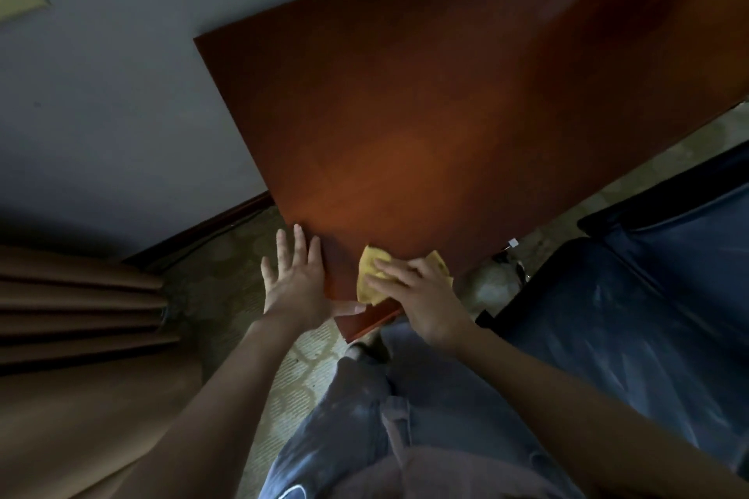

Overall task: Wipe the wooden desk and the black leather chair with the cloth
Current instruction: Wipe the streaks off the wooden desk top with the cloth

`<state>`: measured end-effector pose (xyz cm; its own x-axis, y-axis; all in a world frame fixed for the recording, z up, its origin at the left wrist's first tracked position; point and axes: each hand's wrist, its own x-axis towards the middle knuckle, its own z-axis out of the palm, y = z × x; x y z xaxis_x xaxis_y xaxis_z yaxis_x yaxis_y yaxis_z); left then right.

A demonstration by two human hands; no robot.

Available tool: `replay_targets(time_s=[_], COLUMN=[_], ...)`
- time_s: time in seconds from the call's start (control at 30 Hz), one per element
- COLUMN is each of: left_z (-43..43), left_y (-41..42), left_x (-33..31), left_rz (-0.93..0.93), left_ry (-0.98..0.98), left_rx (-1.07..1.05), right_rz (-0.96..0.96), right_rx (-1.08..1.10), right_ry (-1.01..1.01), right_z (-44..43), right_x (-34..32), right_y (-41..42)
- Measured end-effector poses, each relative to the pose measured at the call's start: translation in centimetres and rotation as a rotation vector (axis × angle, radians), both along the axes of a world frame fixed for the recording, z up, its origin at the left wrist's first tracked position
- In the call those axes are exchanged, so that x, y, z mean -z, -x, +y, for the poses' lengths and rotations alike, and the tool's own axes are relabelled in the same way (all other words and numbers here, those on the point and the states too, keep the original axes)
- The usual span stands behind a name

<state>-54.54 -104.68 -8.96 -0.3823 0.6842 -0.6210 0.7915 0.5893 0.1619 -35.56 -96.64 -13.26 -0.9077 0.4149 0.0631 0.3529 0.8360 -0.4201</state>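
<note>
The yellow cloth [371,275] is pressed flat by the right hand [421,296] at the tabletop [425,113] near corner; the left hand [294,280], spread and holding nothing, braces the edge. Long overlapping strokes are best made outward.

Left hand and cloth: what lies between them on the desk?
Only bare desk wood. In the head view a narrow strip of the corner separates the left hand, flat at the desk's edge, from the cloth under the right hand.
</note>
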Motion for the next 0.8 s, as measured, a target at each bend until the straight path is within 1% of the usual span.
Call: replay_targets(time_s=[0.03, 0.1, 0.3, 0.4, 0.53, 0.6, 0.7, 0.8], left_z=[0.4, 1.4, 5.2, 7.4, 9.6, 9.9, 9.5, 9.5], left_y=[-0.3, -1.1, -2.9, -3.6, -4.6, -4.9, -4.8, -4.6], left_x=[-0.2, -0.4, -0.4, -0.4, -0.4, -0.4, -0.5, -0.5], left_rz=[-0.020, -0.055, -0.050, -0.048, -0.024, 0.004, 0.046, 0.024], left_ry=[-0.003, -0.010, -0.020, -0.021, -0.002, 0.003, 0.007, -0.003], left_rx=[0.009, 0.027, 0.104, 0.152, 0.186, 0.186, 0.208, 0.186], right_rz=[0.010, 0.014, -0.028, -0.107, -0.212, -0.227, -0.166, -0.063], right_rx=[-0.051, -0.074, -0.003, 0.013, 0.146, 0.206, 0.334, 0.588], right_ry=[-0.005, -0.029, -0.046, -0.029, -0.044, -0.045, -0.020, 0.035], right_z=[0.4, 1.5, 7.4, 11.8, 18.3, 21.4, 25.0, 26.2], right_x=[0.1, 0.2, -1.3, -2.0, -1.6, -1.4, -1.1, -0.7], right_y=[-1.0, -3.1, -7.9, -9.3, -9.3, -8.6, -6.6, -2.6])
